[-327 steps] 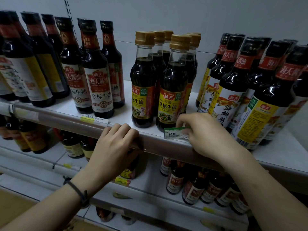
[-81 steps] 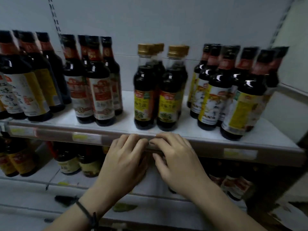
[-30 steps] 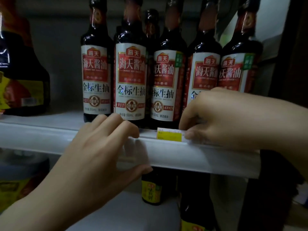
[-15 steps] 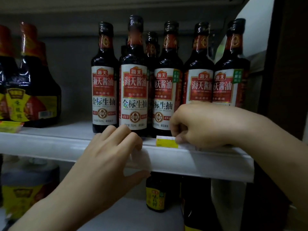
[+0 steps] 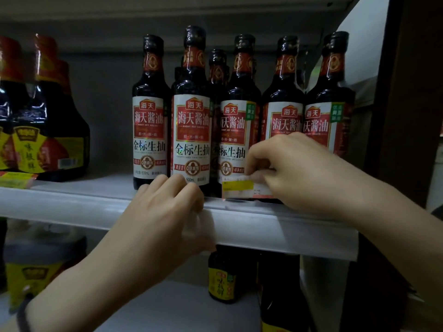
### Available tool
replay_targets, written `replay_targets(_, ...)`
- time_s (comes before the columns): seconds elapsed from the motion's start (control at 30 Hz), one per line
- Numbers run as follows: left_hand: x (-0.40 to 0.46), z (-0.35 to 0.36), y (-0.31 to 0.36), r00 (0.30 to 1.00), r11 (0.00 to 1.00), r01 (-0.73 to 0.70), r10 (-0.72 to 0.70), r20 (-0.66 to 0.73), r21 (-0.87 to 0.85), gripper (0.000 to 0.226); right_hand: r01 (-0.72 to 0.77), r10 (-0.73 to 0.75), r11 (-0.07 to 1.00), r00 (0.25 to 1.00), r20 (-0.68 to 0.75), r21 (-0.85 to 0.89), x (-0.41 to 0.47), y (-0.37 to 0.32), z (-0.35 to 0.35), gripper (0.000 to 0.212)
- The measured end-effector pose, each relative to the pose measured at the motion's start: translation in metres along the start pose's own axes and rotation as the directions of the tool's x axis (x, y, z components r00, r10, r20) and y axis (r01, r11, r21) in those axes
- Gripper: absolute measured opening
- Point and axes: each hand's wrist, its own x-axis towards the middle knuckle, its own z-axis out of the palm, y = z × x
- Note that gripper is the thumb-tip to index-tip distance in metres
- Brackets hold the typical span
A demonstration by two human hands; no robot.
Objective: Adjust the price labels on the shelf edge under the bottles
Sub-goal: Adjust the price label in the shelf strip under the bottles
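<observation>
A yellow-and-white price label (image 5: 239,188) stands above the clear plastic shelf-edge strip (image 5: 275,226), in front of the dark soy sauce bottles (image 5: 191,116). My right hand (image 5: 304,171) pinches the label's right end between thumb and fingers. My left hand (image 5: 163,216) grips the strip just left of the label, fingers hooked over its top lip and thumb under it. The label's right part is hidden by my fingers.
Bigger bottles with yellow labels (image 5: 40,130) stand at the left, with another price label (image 5: 14,179) on the edge below them. More bottles (image 5: 223,276) sit on the lower shelf. A dark upright post (image 5: 407,116) bounds the shelf on the right.
The label has come up out of the strip and more of it shows than half a second ago. My right hand has lifted slightly; my left hand keeps its grip on the strip.
</observation>
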Motion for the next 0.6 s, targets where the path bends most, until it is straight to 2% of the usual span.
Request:
replay_targets(0.1,-0.001,0.001,0.002,1.0,0.999,0.003,-0.004,-0.024,-0.033,0.053,0.011,0.003,0.994,0.992,-0.126,0.108,-0.001,-0.001,0.0,0.012)
replay_targets(0.2,-0.006,0.003,0.004,0.999,0.997,0.004,-0.007,-0.049,-0.071,0.054,0.008,0.018,0.979,0.992,-0.126,0.203,0.0,-0.004,0.0,0.014)
replay_targets(0.3,-0.011,0.006,0.005,0.995,0.998,0.004,-0.01,-0.099,-0.061,0.055,0.011,0.011,0.978,0.994,-0.105,0.207,-0.003,-0.007,0.005,0.014)
replay_targets(0.4,-0.016,0.011,0.006,0.986,0.999,-0.012,0.007,-0.165,-0.03,0.054,0.003,0.026,0.981,0.989,-0.146,0.192,-0.009,-0.009,0.012,0.008)
replay_targets(0.6,-0.022,0.017,0.005,0.976,0.999,-0.024,0.018,-0.217,-0.022,0.045,-0.011,0.041,0.98,0.988,-0.147,0.198,-0.017,-0.013,0.019,0.002)
